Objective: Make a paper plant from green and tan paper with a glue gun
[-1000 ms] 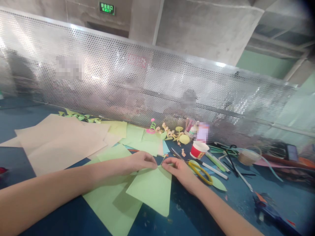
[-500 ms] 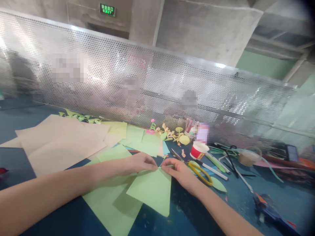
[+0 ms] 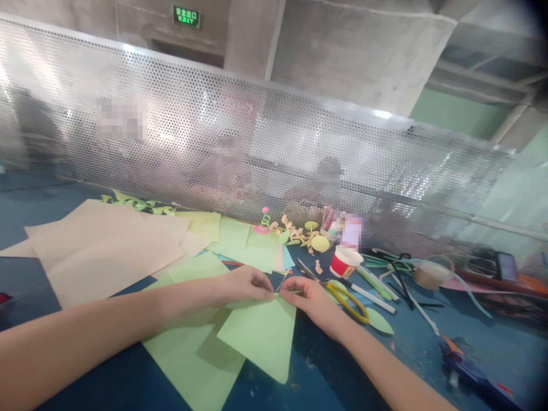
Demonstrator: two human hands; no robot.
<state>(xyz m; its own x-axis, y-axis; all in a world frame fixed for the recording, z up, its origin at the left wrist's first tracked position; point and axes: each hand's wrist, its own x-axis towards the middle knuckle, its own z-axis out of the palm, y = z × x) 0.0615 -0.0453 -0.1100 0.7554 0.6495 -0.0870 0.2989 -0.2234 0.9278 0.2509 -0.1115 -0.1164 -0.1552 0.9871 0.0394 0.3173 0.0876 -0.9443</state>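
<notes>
A light green sheet of paper hangs from both my hands, pinched along its far edge and tilted toward me. My left hand closes thumb and fingertips on that edge. Right beside it, my right hand pinches the same edge, the fingertips almost meeting the left ones. Whether the edge is folded there is hidden by the fingers. Beneath lies a larger green sheet, flat on the dark blue table. Yellow-handled scissors rest just beyond my right hand, next to a cut green leaf shape.
Beige paper sheets cover the left. Behind my hands stand a red and white paper cup and small paper pieces. Markers and a blue glue gun lie at right. A perforated metal screen bounds the back.
The held sheet's lower corner has swung slightly left and toward me. Both hands keep their pinch at nearly the same spot.
</notes>
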